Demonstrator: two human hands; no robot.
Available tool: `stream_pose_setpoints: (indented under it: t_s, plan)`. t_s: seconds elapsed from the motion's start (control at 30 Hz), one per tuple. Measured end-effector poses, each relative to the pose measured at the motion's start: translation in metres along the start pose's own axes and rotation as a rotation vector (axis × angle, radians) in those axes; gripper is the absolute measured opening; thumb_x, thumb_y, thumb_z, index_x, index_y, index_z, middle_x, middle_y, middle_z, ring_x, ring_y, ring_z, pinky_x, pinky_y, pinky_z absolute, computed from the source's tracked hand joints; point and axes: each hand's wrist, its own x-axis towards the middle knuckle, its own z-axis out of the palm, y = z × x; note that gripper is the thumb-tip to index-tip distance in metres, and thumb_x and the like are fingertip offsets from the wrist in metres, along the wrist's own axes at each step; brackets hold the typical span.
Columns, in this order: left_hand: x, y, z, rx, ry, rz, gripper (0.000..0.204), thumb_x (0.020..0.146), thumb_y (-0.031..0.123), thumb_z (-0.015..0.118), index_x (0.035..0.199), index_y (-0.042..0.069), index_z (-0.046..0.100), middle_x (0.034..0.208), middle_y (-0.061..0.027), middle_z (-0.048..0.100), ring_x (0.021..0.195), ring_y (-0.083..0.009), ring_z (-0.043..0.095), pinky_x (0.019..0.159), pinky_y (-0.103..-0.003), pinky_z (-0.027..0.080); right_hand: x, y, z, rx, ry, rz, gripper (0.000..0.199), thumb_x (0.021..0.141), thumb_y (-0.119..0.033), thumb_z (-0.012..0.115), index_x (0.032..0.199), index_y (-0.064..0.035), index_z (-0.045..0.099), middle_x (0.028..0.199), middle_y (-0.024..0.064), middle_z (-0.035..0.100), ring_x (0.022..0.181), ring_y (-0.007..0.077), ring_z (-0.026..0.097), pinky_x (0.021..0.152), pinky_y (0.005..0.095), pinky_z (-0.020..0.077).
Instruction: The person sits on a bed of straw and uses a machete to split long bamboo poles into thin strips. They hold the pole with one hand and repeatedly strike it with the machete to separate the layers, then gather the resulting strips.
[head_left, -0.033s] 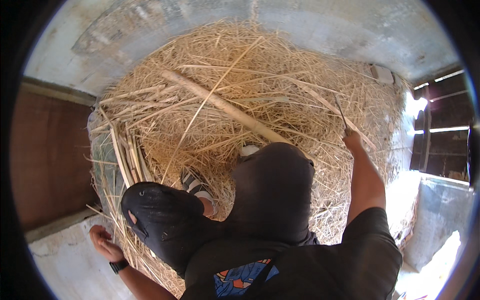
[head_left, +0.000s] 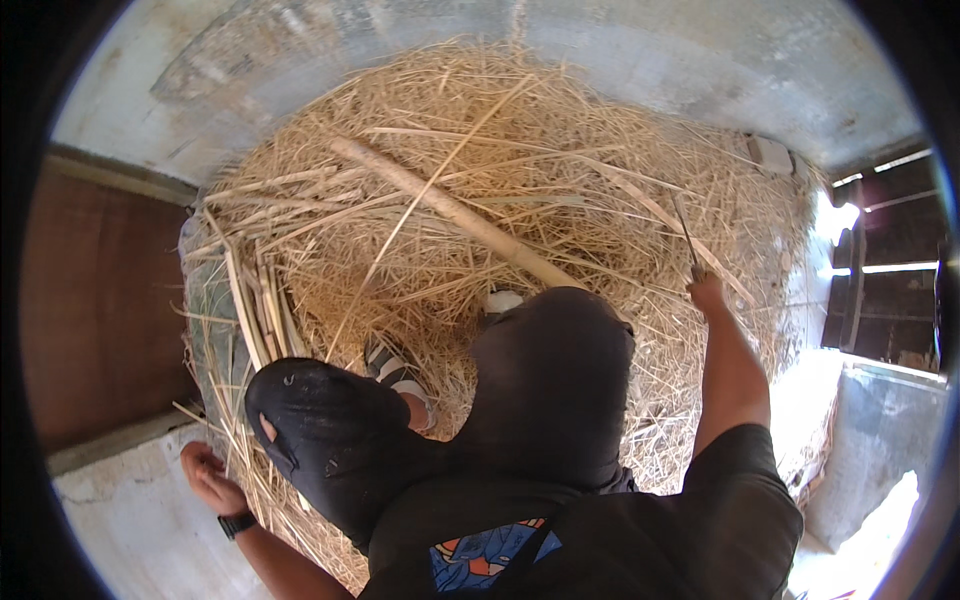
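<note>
My right hand is closed round the handle of a knife, held out to the right. Its thin dark blade points away from me over a pale split strip. My left hand, a black watch on its wrist, is off at the lower left. Its fingers are loosely bent, and I see nothing held in them. A bamboo pole runs slantwise from the far left toward my right knee, which hides its near end. One long thin strip crosses over the pole.
Dry shavings and thin strips cover the floor round my feet. Several split lengths lie beside my left knee. A pale grey wall curves behind the heap, with a small block at its foot. Dark slats stand at the right.
The whole view has shifted very slightly. My hands, the knife and the pole keep practically the same places relative to each other.
</note>
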Motion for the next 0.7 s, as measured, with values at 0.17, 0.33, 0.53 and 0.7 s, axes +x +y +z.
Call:
stream_pose_setpoints:
  t_s: [0.17, 0.33, 0.53, 0.7]
  plan:
    - [-0.04, -0.045, 0.033, -0.206, -0.061, -0.319, 0.042, 0.108, 0.046, 0.042, 0.099, 0.009, 0.06, 0.069, 0.0051, 0.044, 0.06, -0.0052, 0.04, 0.053, -0.024, 0.032, -0.074, 0.012, 0.039, 0.181, -0.085, -0.026, 0.051, 0.081, -0.036, 0.072, 0.118, -0.0027, 0.064, 0.111, 0.0279, 0.067, 0.103, 0.0435, 0.065, 0.088, 0.0525, 0.0495]
    - [-0.111, -0.105, 0.043, 0.145, -0.54, -0.519, 0.027, 0.099, 0.025, 0.064, 0.11, 0.001, 0.068, 0.087, -0.0082, 0.069, 0.073, -0.0164, 0.065, 0.064, -0.033, 0.051, -0.124, 0.021, 0.083, 0.294, -0.015, 0.033, 0.041, 0.077, -0.027, 0.076, 0.104, 0.0004, 0.063, 0.087, 0.0219, 0.067, 0.082, 0.0376, 0.066, 0.074, 0.0484, 0.0502]
    - [-0.14, -0.097, 0.062, -0.049, -0.152, -0.728, 0.103, 0.101, 0.038, 0.063, 0.16, 0.011, -0.017, 0.124, -0.0235, 0.058, 0.082, -0.0219, 0.065, 0.068, -0.033, 0.056, -0.169, -0.009, 0.066, 0.477, -0.17, 0.168, 0.044, 0.08, -0.031, 0.076, 0.104, 0.0032, 0.062, 0.094, 0.0226, 0.068, 0.092, 0.0375, 0.066, 0.082, 0.0493, 0.0489]
    - [-0.109, -0.106, 0.072, -0.197, -0.3, -0.771, 0.083, 0.103, 0.039, 0.057, 0.163, 0.012, 0.006, 0.12, -0.021, 0.061, 0.076, -0.0206, 0.066, 0.067, -0.032, 0.055, -0.163, 0.009, 0.059, 0.27, 0.056, -0.013, 0.045, 0.078, -0.032, 0.075, 0.101, 0.0035, 0.061, 0.095, 0.0254, 0.067, 0.091, 0.0418, 0.064, 0.078, 0.0502, 0.0471]
